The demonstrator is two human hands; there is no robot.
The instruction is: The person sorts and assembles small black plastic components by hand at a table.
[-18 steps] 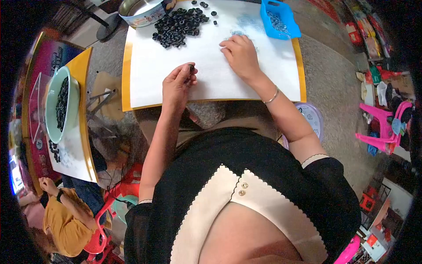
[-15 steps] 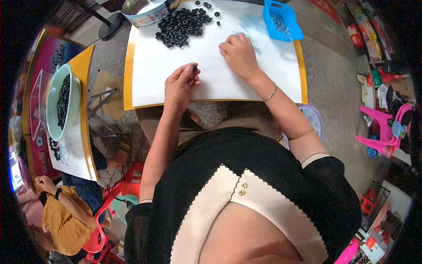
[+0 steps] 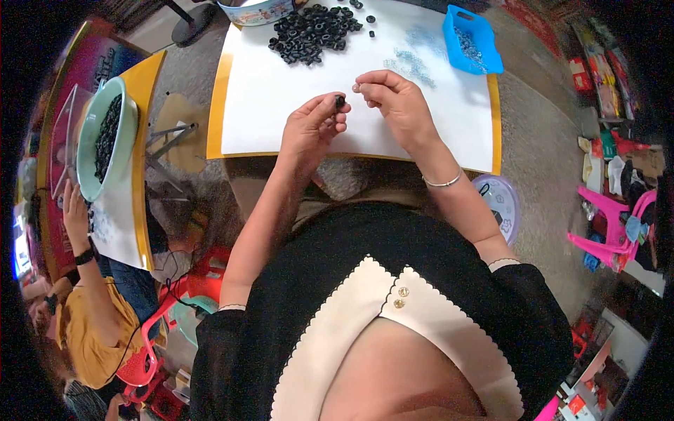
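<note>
Between the thumb and fingers of my left hand sits a small black ring-shaped piece, above the near part of the white table. Just right of it, my right hand pinches a tiny pale, clear-looking piece; its exact kind is too small to tell. The two hands are close together but apart. Farther off lies a heap of like black pieces. Beyond my right hand, tiny clear bits are scattered on the white surface.
A blue basket with small clear bits stands at the table's right far corner, a round tin at the left far corner. At left, a co-worker in a yellow shirt reaches toward a green basin of black pieces. A pink chair stands right.
My right hand has left the scattered clear bits and come nearer my left hand, a tiny piece in its fingertips. The view has shifted slightly. The co-worker's hand has moved up to the basin.
</note>
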